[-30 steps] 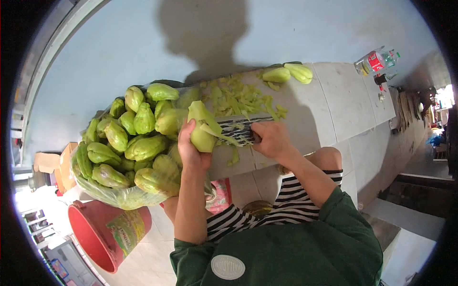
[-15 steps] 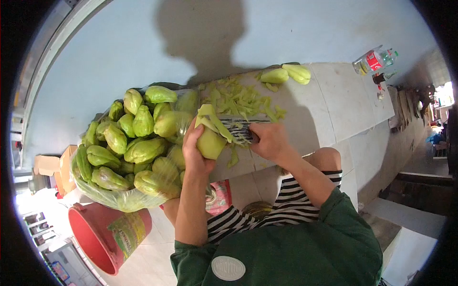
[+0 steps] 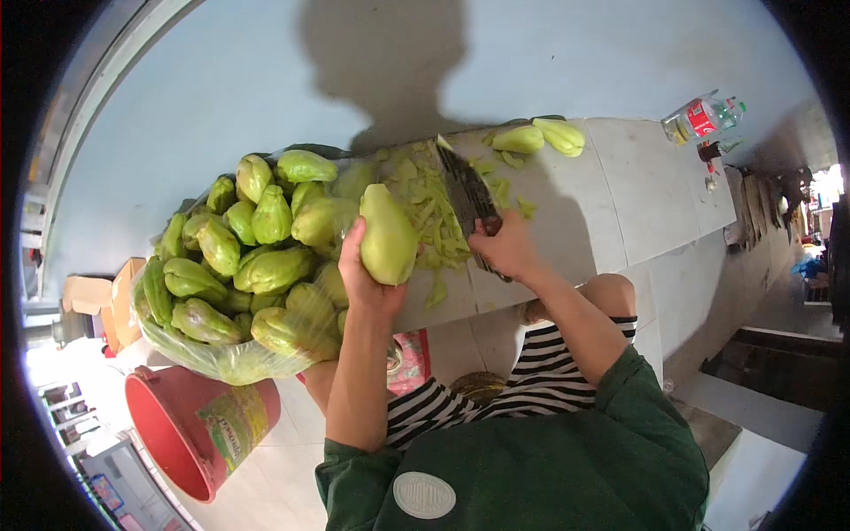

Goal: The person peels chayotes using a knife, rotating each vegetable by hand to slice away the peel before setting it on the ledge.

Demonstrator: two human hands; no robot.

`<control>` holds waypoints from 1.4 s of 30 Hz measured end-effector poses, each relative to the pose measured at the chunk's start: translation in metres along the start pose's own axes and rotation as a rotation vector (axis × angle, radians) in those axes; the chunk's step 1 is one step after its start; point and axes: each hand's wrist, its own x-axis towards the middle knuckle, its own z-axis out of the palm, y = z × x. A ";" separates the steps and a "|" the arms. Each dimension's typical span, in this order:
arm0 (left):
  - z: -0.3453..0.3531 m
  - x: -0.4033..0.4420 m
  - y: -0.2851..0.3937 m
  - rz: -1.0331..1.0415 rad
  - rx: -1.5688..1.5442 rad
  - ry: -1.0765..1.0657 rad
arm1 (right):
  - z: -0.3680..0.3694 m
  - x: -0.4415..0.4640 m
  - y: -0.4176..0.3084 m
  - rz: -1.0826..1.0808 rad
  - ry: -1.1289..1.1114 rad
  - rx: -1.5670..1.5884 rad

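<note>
My left hand (image 3: 375,285) is wrapped round a pale green chayote (image 3: 388,234), held upright with its narrow end pointing away from me. To its right, my right hand (image 3: 506,250) grips the handle of a knife (image 3: 466,186). The dark, wide blade points up and away, apart from the chayote. Beneath the blade, a heap of green peel strips (image 3: 421,199) lies on the tiled ledge (image 3: 553,190). Left of my left hand, a clear plastic bag (image 3: 239,367) bulges with many unpeeled chayotes (image 3: 273,215).
Two pale peeled chayotes (image 3: 540,137) lie at the ledge's back by the wall. Farther right are a plastic bottle (image 3: 695,119) with a red label and a small dark bottle (image 3: 713,150). A red bucket (image 3: 168,442) stands at lower left near a cardboard box (image 3: 124,296).
The knife has come off the chayote and swung to point upward, away from it. The peel strip that hung at the blade is gone from the chayote, which is now more upright.
</note>
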 end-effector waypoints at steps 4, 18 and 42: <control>0.000 0.005 -0.002 -0.012 0.045 0.120 | 0.002 -0.012 0.002 -0.375 -0.013 -0.283; -0.002 0.003 -0.006 -0.166 0.005 0.057 | 0.008 -0.025 -0.004 -1.115 0.190 -0.485; -0.002 0.001 -0.004 -0.028 0.166 0.041 | -0.003 -0.019 -0.001 -0.823 -0.011 -0.454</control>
